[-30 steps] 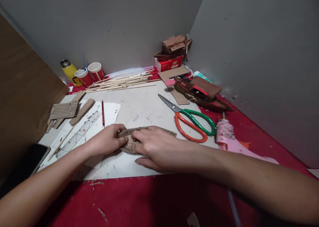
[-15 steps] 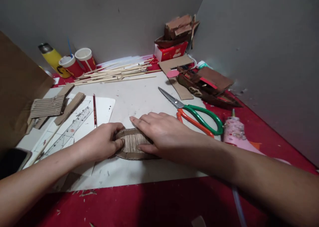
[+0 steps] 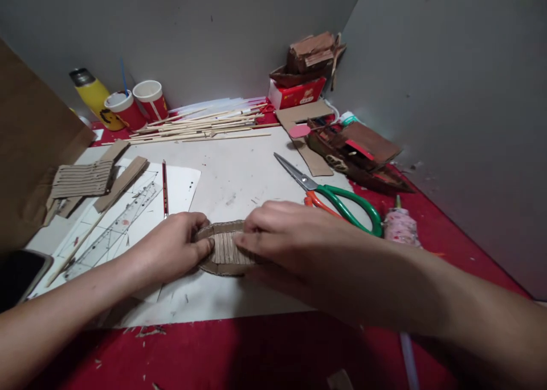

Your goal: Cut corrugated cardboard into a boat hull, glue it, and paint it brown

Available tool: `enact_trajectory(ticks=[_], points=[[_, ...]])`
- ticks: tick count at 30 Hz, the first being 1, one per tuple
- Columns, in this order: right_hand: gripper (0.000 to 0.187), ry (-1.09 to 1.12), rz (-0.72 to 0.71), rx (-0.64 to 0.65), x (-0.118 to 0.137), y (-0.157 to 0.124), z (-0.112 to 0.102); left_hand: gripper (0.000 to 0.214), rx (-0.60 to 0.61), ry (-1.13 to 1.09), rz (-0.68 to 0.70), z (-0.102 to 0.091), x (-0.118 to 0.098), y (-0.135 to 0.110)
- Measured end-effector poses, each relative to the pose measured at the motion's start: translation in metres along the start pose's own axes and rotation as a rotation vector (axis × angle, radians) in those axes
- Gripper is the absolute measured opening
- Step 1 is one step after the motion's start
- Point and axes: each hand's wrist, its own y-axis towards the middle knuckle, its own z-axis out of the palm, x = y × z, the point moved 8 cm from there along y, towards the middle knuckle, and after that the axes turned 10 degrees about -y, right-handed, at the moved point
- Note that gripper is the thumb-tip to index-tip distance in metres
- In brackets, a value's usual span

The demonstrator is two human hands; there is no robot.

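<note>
A small cardboard boat [image 3: 228, 248] with ribbed strips across its inside lies on the white sheet [image 3: 239, 173] in front of me. My left hand [image 3: 182, 244] grips its left end, thumb inside the wall and fingers round the outer side. Bent over the boat's right part is my right hand [image 3: 273, 236], its fingers curled at the far wall and one digit on the ribbed floor. The boat's right end is hidden under that hand. Green-and-orange-handled scissors [image 3: 305, 181] lie open just beyond my right hand.
Bamboo sticks [image 3: 205, 128] lie at the back beside two paper cups [image 3: 150, 99] and a yellow bottle [image 3: 92, 96]. A brown model boat [image 3: 354, 156] and a pink glue gun [image 3: 400, 227] are at right. Cardboard strips [image 3: 122, 183], a clear ruler [image 3: 117, 230] and a pencil [image 3: 165, 187] lie left.
My right hand has turned and curled its fingers, which were stretched across the boat before. My left hand keeps its grip on the left end. The view has shifted slightly.
</note>
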Motion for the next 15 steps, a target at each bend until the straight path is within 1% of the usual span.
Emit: enact_trajectory(ticks=[1, 2, 3, 4, 5, 6, 7, 8, 9, 10, 11, 12, 13, 15], points=[[0.010, 0.001, -0.007, 0.039, 0.004, -0.002, 0.003, 0.015, 0.003, 0.010, -0.001, -0.002, 0.001, -0.002], [0.013, -0.008, 0.003, 0.066, 0.007, -0.003, 0.006, 0.020, -0.007, 0.035, 0.006, -0.005, 0.000, -0.004], [0.018, -0.023, 0.016, 0.073, 0.008, -0.003, 0.010, 0.024, -0.040, 0.075, 0.024, -0.009, -0.001, -0.008], [0.023, -0.039, 0.028, 0.068, 0.009, -0.003, 0.013, 0.028, -0.106, 0.129, 0.071, -0.014, -0.006, -0.014], [0.026, -0.055, 0.039, 0.053, 0.010, -0.003, 0.016, 0.030, -0.190, 0.194, 0.138, -0.019, -0.013, -0.022], [0.027, -0.073, 0.040, 0.034, 0.010, -0.003, 0.018, 0.027, -0.301, 0.267, 0.247, -0.022, -0.023, -0.033], [0.028, -0.098, 0.026, 0.011, 0.012, -0.002, 0.020, 0.022, -0.414, 0.327, 0.435, -0.021, -0.039, -0.047], [0.025, -0.133, 0.003, -0.008, 0.013, -0.001, 0.022, 0.016, -0.425, 0.366, 0.607, -0.011, -0.051, -0.059], [0.021, -0.175, -0.020, -0.025, 0.014, -0.001, 0.024, 0.014, -0.389, 0.380, 0.762, 0.003, -0.059, -0.069], [0.015, -0.214, -0.036, -0.042, 0.015, 0.000, 0.026, 0.014, -0.387, 0.398, 0.844, 0.014, -0.063, -0.075], [0.010, -0.242, -0.044, -0.059, 0.015, 0.001, 0.027, 0.016, -0.376, 0.430, 0.872, 0.024, -0.062, -0.076], [0.007, -0.257, -0.042, -0.075, 0.015, 0.001, 0.028, 0.020, -0.394, 0.475, 0.915, 0.033, -0.062, -0.077], [0.004, -0.267, -0.034, -0.083, 0.013, 0.002, 0.029, 0.022, -0.419, 0.498, 0.925, 0.038, -0.060, -0.075], [0.002, -0.266, -0.035, -0.092, 0.012, 0.004, 0.031, 0.024, -0.399, 0.526, 0.918, 0.044, -0.055, -0.066]])
